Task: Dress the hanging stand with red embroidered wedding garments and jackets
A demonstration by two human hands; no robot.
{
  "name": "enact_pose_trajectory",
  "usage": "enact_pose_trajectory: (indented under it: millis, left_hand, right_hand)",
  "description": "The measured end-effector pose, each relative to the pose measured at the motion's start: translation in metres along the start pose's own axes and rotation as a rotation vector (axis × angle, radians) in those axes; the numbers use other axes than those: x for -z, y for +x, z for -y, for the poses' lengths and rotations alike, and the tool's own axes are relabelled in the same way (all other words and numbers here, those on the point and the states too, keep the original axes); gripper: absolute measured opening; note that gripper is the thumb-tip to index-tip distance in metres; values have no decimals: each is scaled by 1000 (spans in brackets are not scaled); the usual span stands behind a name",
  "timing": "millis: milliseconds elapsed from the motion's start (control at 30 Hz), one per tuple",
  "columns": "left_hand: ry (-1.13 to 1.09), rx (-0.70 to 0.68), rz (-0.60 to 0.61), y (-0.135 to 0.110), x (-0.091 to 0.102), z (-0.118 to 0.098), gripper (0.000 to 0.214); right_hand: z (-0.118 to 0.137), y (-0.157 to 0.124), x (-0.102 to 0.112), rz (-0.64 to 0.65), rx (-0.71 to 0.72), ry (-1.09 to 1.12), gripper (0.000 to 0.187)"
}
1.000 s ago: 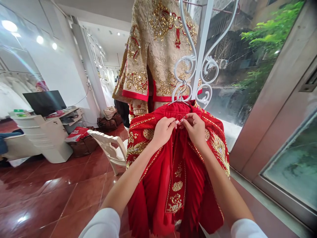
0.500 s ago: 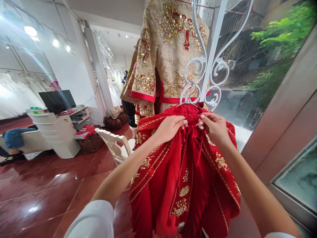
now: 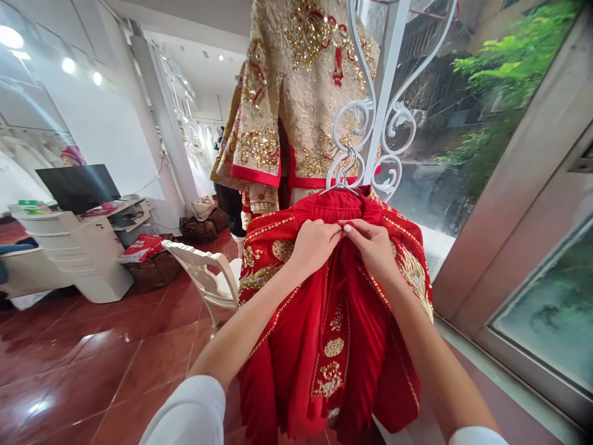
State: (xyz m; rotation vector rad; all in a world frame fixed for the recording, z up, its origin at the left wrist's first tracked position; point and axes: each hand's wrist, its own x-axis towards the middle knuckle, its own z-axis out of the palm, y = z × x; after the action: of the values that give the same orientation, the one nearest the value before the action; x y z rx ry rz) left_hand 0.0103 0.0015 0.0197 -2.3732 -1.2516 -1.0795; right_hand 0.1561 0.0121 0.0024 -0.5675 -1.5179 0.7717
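A red pleated skirt [image 3: 333, 321] with gold embroidery hangs from a hanger hook [image 3: 343, 176] on a white scrolled metal stand [image 3: 376, 123]. My left hand [image 3: 314, 244] and my right hand [image 3: 370, 244] meet at the skirt's waistband, both closed on the red fabric, fingertips almost touching. Above and behind hangs a cream and gold embroidered jacket [image 3: 296, 93] with red trim.
A white plastic chair [image 3: 204, 278] stands to the left on the glossy red tiled floor [image 3: 92, 358]. Further left are a white desk [image 3: 78, 247] with a dark monitor [image 3: 76, 188] and bags by a pillar. A large window [image 3: 463, 123] fills the right side.
My hands, apart half a second ago, have come together again at the middle of the waistband. The view has swung slightly back to the right.
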Motion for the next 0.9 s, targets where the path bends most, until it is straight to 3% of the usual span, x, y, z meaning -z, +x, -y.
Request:
enact_pose_trajectory:
  millis: [67,133,200,300,400,500,600,800,900]
  left_hand:
    - [-107,-20,32,0,3,3,24]
    - [-320,-3,88,2,7,7,19]
    - [-552,47,156,5,9,12,18]
    - [-727,113,194,10,9,18,22]
    - [-701,137,142,10,8,20,29]
    - [-705,216,103,8,11,19,34]
    - [-724,263,134,8,16,20,35]
    - [-589,44,208,13,20,25,25]
    - [-534,44,197,15,17,25,22]
  right_hand:
    - [-7,0,-3,-97,-14,107,22]
    - [-12,1,-3,-93,-24,201,23]
    - [-10,1,3,6,10,160,21]
    - [-2,1,13,198,186,-181,15]
    - [0,0,17,242,383,-544,15]
    - [-12,-2,13,125,466,-711,21]
    - [-28,-4,7,15,516,-702,21]
    - [-43,-6,5,-28,483,-507,19]
    - [-44,-6,6,-39,504,-508,18]
